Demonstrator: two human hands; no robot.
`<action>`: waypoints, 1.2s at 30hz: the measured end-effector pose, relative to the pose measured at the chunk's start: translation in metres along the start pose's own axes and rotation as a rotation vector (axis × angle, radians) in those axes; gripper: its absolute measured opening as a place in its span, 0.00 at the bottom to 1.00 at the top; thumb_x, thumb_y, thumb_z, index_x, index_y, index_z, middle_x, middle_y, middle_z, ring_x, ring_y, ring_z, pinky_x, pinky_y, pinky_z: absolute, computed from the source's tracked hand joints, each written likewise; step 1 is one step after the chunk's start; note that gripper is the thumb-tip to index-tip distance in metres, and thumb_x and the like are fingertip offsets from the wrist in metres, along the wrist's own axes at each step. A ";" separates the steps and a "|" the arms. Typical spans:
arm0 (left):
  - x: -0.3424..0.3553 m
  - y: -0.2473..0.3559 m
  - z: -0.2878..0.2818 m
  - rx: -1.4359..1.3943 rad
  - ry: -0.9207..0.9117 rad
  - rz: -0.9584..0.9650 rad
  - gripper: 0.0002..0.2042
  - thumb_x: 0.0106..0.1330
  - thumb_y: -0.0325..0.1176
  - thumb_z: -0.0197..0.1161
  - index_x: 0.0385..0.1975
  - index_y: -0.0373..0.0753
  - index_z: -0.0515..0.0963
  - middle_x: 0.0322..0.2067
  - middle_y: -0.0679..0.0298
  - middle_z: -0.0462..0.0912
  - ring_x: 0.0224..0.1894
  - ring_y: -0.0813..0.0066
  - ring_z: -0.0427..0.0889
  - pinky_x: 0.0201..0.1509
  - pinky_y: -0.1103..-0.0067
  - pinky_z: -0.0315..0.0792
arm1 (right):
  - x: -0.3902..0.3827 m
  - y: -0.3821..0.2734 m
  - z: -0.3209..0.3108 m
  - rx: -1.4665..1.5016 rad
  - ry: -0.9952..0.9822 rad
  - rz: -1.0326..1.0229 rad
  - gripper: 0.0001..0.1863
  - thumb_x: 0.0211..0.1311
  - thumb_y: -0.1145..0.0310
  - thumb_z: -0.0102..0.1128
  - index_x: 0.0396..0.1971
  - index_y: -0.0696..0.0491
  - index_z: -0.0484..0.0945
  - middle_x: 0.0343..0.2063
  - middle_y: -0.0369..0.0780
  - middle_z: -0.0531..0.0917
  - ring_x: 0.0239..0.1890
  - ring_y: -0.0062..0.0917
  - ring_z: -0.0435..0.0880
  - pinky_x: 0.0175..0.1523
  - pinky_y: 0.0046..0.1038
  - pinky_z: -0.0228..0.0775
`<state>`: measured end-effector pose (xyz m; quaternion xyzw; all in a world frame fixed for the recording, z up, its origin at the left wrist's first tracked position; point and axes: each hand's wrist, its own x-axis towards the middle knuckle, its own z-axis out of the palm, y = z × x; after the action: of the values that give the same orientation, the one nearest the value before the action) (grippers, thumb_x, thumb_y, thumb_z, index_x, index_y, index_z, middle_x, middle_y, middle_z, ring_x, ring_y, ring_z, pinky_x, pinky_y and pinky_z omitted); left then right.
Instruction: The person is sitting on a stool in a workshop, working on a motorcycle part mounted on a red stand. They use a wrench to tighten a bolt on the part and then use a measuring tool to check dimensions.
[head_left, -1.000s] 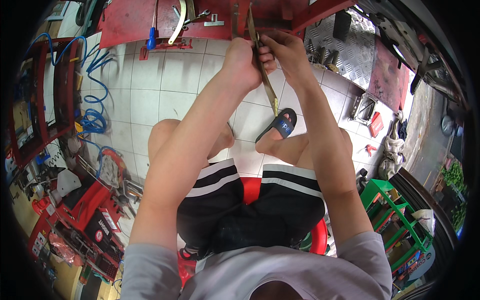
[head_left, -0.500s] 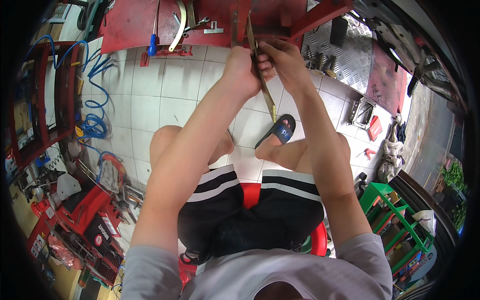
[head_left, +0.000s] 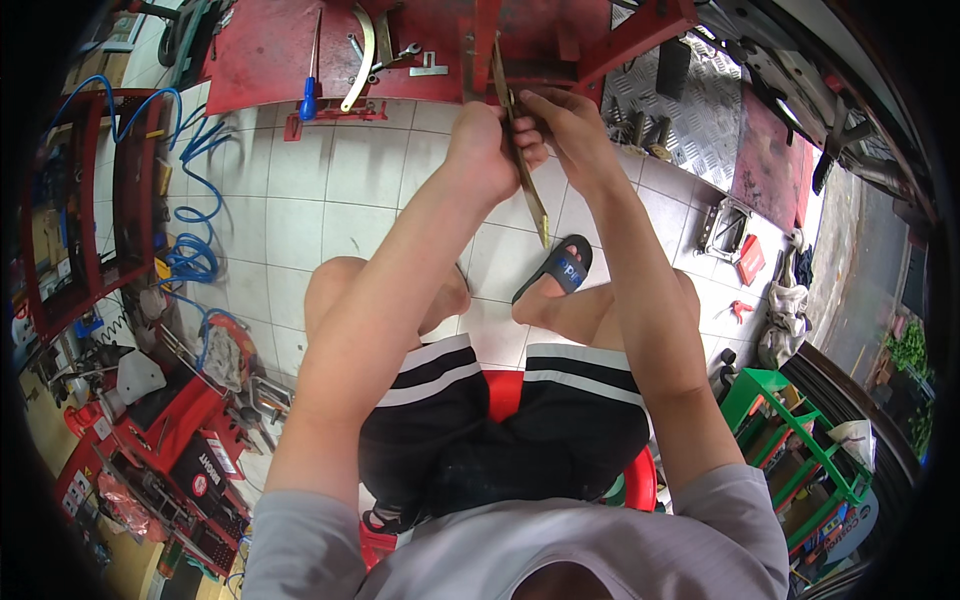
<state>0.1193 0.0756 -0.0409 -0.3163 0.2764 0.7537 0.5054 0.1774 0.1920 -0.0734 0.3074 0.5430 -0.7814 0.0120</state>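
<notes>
A long, thin brass-coloured strip (head_left: 530, 190) stands nearly edge-on between my hands, its far end against the red bench and its near end above my sandal. My left hand (head_left: 482, 148) is closed round its middle, with the fingertips showing on the right side. From the right, my right hand (head_left: 568, 122) pinches at the strip with thumb and forefinger, beside a small dark spot on it. Whether a small part sits in that pinch is hidden. Beyond my left hand, a curved pale-yellow strip (head_left: 366, 62) lies on the red bench top (head_left: 265, 50).
A blue-handled screwdriver (head_left: 309, 100), wrenches (head_left: 405, 50) and a slotted metal plate (head_left: 430, 66) lie on the bench. A red upright (head_left: 486, 45) rises just beyond my hands. Blue hose (head_left: 190, 260) coils at left; a green rack (head_left: 790, 420) stands at right.
The view has shifted slightly, so the bench sits a little lower in the picture. Both hands keep nearly the same hold on the strip, which has turned slightly.
</notes>
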 end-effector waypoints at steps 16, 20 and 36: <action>0.003 0.000 -0.002 -0.004 -0.024 -0.006 0.09 0.66 0.28 0.34 0.28 0.40 0.64 0.19 0.69 0.61 0.19 0.80 0.57 0.22 0.81 0.54 | 0.001 0.003 0.000 -0.086 -0.027 -0.168 0.09 0.65 0.72 0.56 0.40 0.61 0.75 0.25 0.36 0.80 0.24 0.16 0.77 0.30 0.18 0.69; 0.001 -0.001 -0.001 0.006 -0.014 0.013 0.09 0.66 0.28 0.34 0.27 0.39 0.64 0.18 0.69 0.61 0.19 0.80 0.57 0.22 0.81 0.54 | -0.001 -0.001 0.000 -0.099 -0.007 -0.060 0.08 0.64 0.74 0.56 0.40 0.61 0.75 0.27 0.36 0.80 0.27 0.15 0.78 0.32 0.18 0.70; -0.003 0.001 0.002 -0.010 0.014 0.002 0.09 0.66 0.28 0.34 0.29 0.39 0.64 0.19 0.69 0.61 0.19 0.80 0.57 0.22 0.81 0.53 | 0.004 0.005 -0.004 0.077 -0.063 -0.093 0.11 0.58 0.77 0.56 0.40 0.64 0.76 0.35 0.42 0.82 0.35 0.23 0.80 0.44 0.26 0.73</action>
<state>0.1188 0.0754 -0.0370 -0.3237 0.2766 0.7533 0.5013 0.1778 0.1947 -0.0802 0.2575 0.5257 -0.8105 -0.0191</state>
